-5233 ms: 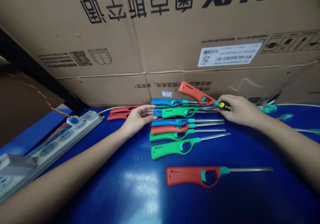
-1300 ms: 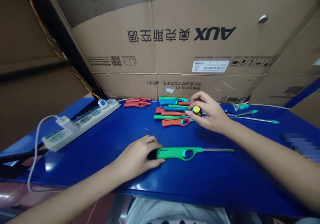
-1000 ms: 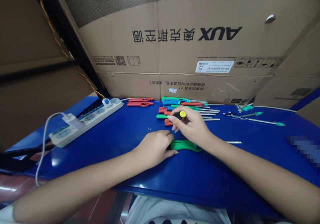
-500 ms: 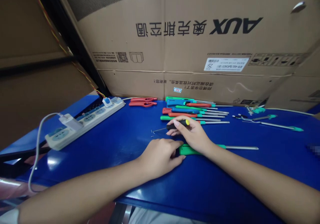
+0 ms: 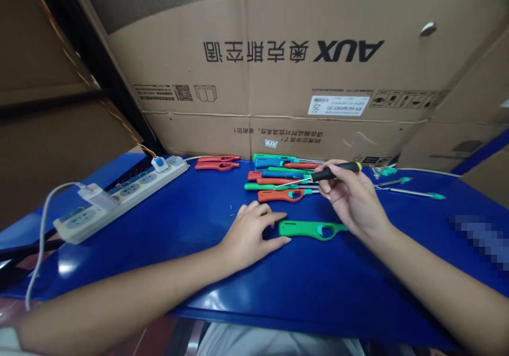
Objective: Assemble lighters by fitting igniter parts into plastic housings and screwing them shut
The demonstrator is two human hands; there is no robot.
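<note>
My right hand (image 5: pixel 350 191) grips a black and yellow screwdriver (image 5: pixel 330 173), its thin shaft pointing left above the row of lighters. I cannot make out whether a screw clings to the tip. On the table below lies a green long-necked gas lighter (image 5: pixel 300 229) with a turquoise trigger; my right hand and wrist hide its barrel. My left hand (image 5: pixel 250 236) rests at the lighter's butt end, thumb and fingers spread around it with gaps showing. Two tiny screws (image 5: pixel 231 211) lie on the blue table just beyond my left hand.
Several coloured lighters (image 5: pixel 278 181) lie in a row at the back. Left of them are two red handle shells (image 5: pixel 218 164). A white power strip (image 5: pixel 123 197) runs along the left. Loose metal barrels (image 5: pixel 417 192) lie at the right. A cardboard panel (image 5: pixel 278 6) stands behind.
My right hand has lifted the screwdriver up and to the right, away from the screws. My left hand's fingers have spread, and more of the green lighter shows. The view has shifted slightly.
</note>
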